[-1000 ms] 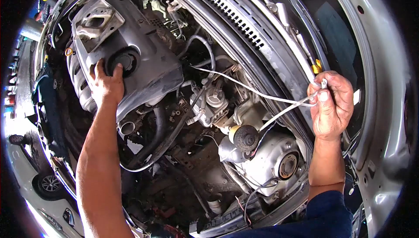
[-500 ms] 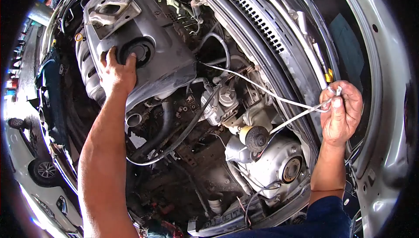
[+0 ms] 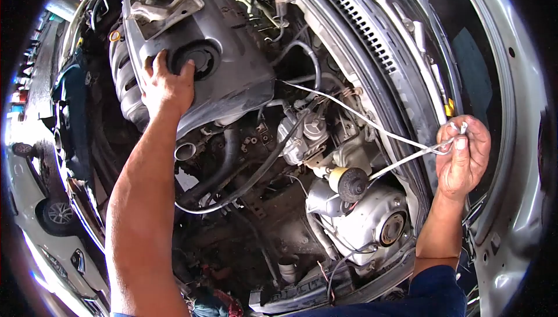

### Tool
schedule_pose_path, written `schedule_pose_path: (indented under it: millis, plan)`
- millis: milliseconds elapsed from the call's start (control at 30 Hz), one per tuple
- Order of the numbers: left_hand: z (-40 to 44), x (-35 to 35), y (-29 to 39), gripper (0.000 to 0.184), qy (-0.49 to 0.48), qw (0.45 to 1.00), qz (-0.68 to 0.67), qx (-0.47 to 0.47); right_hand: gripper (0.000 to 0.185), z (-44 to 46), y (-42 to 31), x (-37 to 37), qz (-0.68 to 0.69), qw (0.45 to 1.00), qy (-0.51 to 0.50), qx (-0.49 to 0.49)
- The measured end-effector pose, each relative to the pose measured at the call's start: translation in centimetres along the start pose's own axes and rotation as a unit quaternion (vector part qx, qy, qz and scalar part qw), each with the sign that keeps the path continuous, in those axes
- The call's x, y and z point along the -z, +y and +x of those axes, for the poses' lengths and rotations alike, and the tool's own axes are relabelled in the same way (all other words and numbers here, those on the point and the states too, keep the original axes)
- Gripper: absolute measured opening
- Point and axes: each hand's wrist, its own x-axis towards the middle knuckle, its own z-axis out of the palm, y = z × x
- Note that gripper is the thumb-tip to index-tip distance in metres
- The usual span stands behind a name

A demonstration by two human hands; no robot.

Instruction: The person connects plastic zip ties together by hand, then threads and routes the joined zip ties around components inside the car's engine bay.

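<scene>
My left hand (image 3: 167,84) rests with spread fingers on the grey engine cover (image 3: 232,64), its thumb at the round black cap (image 3: 200,59). At the right, my right hand (image 3: 463,157) pinches a white cord (image 3: 378,126) between thumb and fingers, and short pale ends stick out above the fingertips. One stretch of the cord runs taut to the cover's right corner; another goes down left towards the black-topped reservoir cap (image 3: 351,184). A metal bracket (image 3: 165,3) lies on the upper part of the cover.
Below the reservoir is a silver strut tower (image 3: 372,224). A dark hose (image 3: 261,168) curves across the engine bay. The slotted cowl (image 3: 360,23) runs diagonally at the top, with a grey body panel (image 3: 517,200) at the right. A parked car (image 3: 40,224) shows at the far left.
The whole view has shifted, so the engine bay and both hands appear further right and the right hand lower. My left hand stays on the cover and my right hand keeps its pinch on the cord.
</scene>
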Motion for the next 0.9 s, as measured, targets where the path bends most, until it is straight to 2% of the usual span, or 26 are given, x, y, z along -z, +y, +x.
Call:
schedule_pose_path:
  millis: [33,67,200,300,667,800,833,900]
  plan:
    - [-0.1,-0.1,0.1,0.071,0.013,1.000,0.003,-0.003,0.033,0.0,0.0,-0.1,-0.011,1.000,0.014,-0.001]
    - [-0.1,0.4,0.4,0.074,-0.026,0.999,0.002,0.022,0.032,0.1,-0.1,-0.3,-0.017,1.000,0.015,0.004]
    - [-0.3,0.9,0.8,0.073,-0.039,0.999,0.004,0.025,0.031,0.2,0.1,0.1,-0.038,0.999,0.007,0.013]
    - [-0.5,0.9,0.9,0.074,0.006,0.999,0.043,0.004,0.031,0.3,0.2,0.2,-0.041,0.999,0.002,0.018]
    - [-0.4,0.8,0.7,0.074,0.004,0.999,0.036,0.010,0.032,0.5,0.1,0.1,-0.014,1.000,0.000,0.026]
    - [-0.1,0.1,0.1,0.076,-0.007,1.000,0.019,0.006,0.034,0.8,-0.4,-0.4,0.012,0.997,0.077,0.012]
    - [0.1,0.0,0.0,0.077,-0.022,1.000,0.003,0.009,0.032,1.3,-0.6,-0.5,0.032,0.998,0.042,0.025]
    - [0.5,-0.7,-0.6,0.078,-0.009,1.000,-0.001,0.000,0.030,1.5,-0.3,0.0,0.032,0.995,0.088,0.019]
